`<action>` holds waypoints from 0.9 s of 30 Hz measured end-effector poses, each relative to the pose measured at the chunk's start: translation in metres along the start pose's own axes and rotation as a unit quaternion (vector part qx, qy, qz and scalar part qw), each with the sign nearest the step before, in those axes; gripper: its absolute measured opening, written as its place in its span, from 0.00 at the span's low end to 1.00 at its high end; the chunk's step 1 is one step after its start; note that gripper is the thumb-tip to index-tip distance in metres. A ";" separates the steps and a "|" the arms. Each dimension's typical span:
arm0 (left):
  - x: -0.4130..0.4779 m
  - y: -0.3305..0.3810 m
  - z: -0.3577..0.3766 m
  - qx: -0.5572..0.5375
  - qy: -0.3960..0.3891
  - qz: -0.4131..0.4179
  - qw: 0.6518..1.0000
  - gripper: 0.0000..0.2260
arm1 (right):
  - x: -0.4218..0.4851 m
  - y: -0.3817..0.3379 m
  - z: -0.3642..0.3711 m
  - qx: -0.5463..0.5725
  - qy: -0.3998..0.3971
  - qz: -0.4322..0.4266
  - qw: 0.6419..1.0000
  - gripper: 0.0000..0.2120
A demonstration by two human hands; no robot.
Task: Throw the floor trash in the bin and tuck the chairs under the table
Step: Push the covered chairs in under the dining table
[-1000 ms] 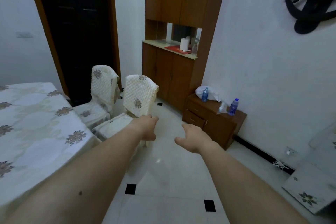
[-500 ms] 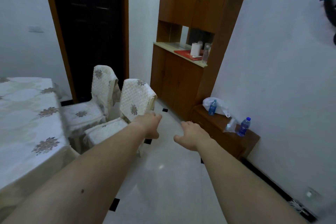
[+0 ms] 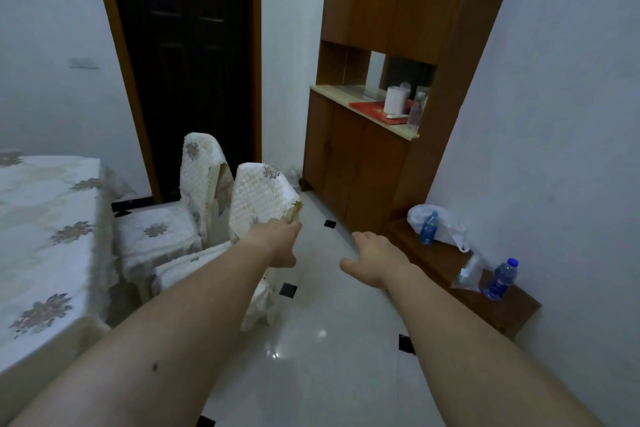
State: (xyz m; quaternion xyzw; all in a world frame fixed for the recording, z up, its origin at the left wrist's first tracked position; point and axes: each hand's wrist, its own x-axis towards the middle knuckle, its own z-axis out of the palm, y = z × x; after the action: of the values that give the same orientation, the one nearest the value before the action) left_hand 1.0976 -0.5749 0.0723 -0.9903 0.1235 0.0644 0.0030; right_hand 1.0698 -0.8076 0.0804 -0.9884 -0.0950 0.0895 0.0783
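Two chairs in cream quilted covers stand out from the table [image 3: 41,218], which wears a flowered cloth at the left. The nearer chair [image 3: 259,198] has its backrest toward me; the farther chair [image 3: 199,166] is behind it, closer to the door. My left hand [image 3: 277,243] is at the right lower edge of the nearer chair's backrest, touching it, fingers curled; a full grip cannot be made out. My right hand [image 3: 370,260] hovers over the floor to the right, fingers loose and holding nothing. No trash or bin is in view.
A tall wooden cabinet [image 3: 363,149] stands at the back right, with a low wooden drawer unit [image 3: 450,263] along the right wall carrying two water bottles and a white bag. A dark door [image 3: 187,62] is behind the chairs. White tiled floor runs between chairs and cabinets.
I have moved closer to the chairs, with the view swinging so the table slid left. My left hand has reached the nearer chair's backrest edge; my right hand stays spread beside it.
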 end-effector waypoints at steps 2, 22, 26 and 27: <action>0.032 -0.005 -0.007 -0.004 0.012 -0.007 1.000 0.29 | 0.033 0.012 -0.008 0.002 0.000 -0.006 1.000 0.38; 0.261 -0.045 -0.055 0.012 0.012 -0.121 0.992 0.33 | 0.306 0.075 -0.070 0.020 0.001 -0.103 0.994 0.39; 0.314 -0.035 -0.062 0.006 0.027 -0.157 0.987 0.36 | 0.363 0.102 -0.083 0.015 0.004 -0.150 0.989 0.36; 0.328 -0.031 -0.065 0.003 0.032 -0.164 0.986 0.35 | 0.378 0.111 -0.088 0.008 0.004 -0.161 0.987 0.36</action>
State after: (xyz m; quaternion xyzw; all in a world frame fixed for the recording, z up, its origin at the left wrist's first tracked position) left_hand 1.4286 -0.6261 0.0944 -0.9987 -0.0401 0.0305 0.0124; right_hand 1.4714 -0.8508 0.0855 -0.9599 -0.2515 0.0725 0.1003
